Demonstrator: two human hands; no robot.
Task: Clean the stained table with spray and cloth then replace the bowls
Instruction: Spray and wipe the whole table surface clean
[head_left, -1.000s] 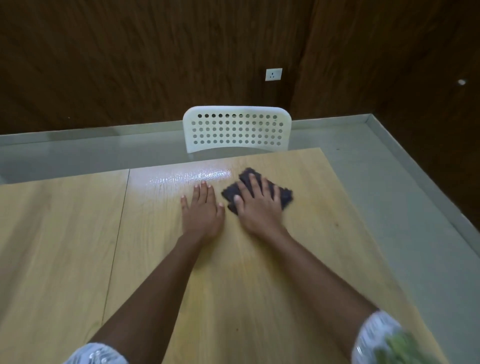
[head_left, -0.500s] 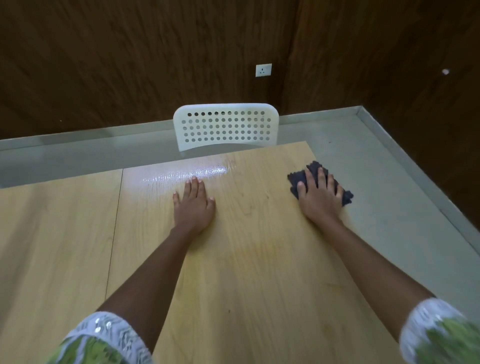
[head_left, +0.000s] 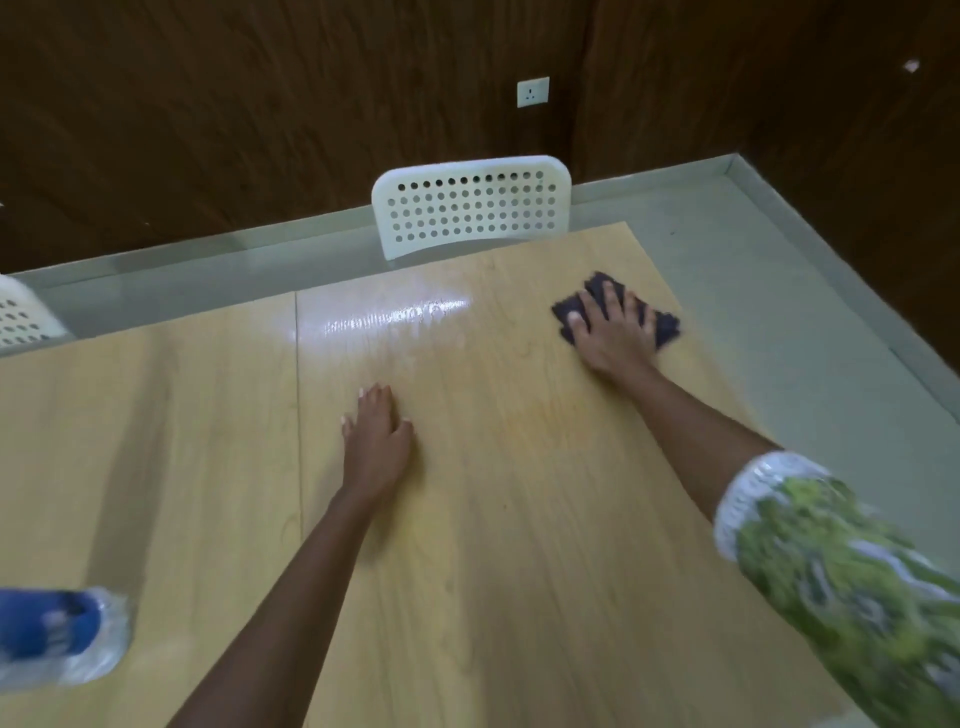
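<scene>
A light wooden table (head_left: 519, 571) fills the view, with a wet shiny patch (head_left: 395, 317) near its far edge. My right hand (head_left: 615, 338) presses flat on a dark cloth (head_left: 665, 325) at the table's far right corner, fingers spread. My left hand (head_left: 376, 441) rests flat on the wood near the middle, holding nothing. A blurred blue and clear object (head_left: 57, 634), possibly the spray bottle, lies at the lower left. No bowls are in view.
A white perforated chair (head_left: 472, 208) stands behind the far edge, and another chair's back (head_left: 21, 317) shows at far left. A seam (head_left: 297, 415) splits the tabletop. Grey floor lies to the right, with dark wooden walls behind.
My right hand slid the cloth from the table's middle, beside the left hand, out to the far right corner. The left hand stayed flat. The view tilted, bringing in the blue object.
</scene>
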